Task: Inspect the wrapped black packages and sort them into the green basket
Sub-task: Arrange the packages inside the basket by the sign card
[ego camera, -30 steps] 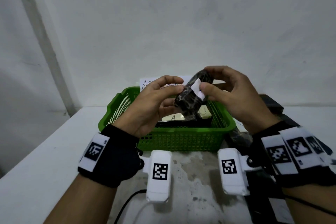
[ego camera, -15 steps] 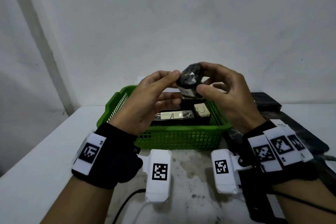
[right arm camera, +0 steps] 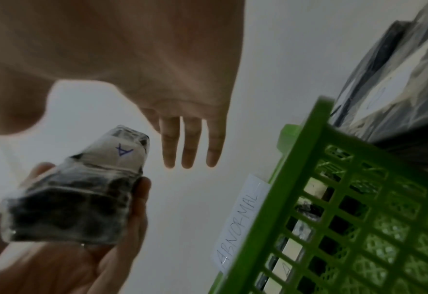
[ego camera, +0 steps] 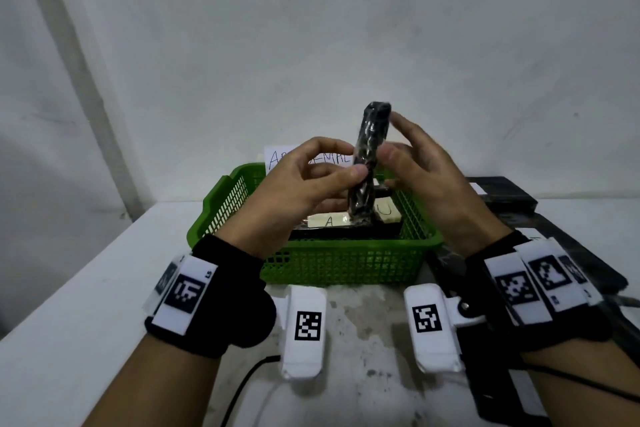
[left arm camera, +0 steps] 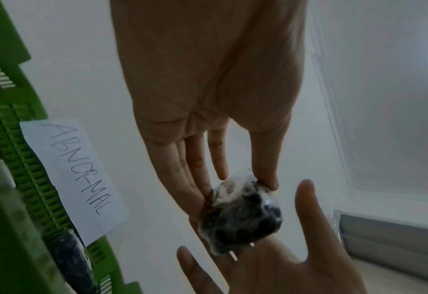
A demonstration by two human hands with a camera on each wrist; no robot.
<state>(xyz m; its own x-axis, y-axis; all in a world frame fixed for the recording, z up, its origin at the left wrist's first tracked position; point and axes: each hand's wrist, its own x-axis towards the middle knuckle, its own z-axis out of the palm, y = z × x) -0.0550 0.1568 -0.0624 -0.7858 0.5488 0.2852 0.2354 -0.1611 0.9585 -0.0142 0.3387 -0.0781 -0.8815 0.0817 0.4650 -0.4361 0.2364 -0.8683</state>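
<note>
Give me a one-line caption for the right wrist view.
Left hand holds a wrapped black package labelled A beside the green basket.

The hands cover the middle letters of the white handwritten paper sign [ego camera: 277, 157] at twelve o'clock behind the green plastic mesh basket [ego camera: 341, 262], whose contents are partly hidden.

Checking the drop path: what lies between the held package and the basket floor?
In the head view, packages labelled A and U lie under the held package in the green basket.
</note>
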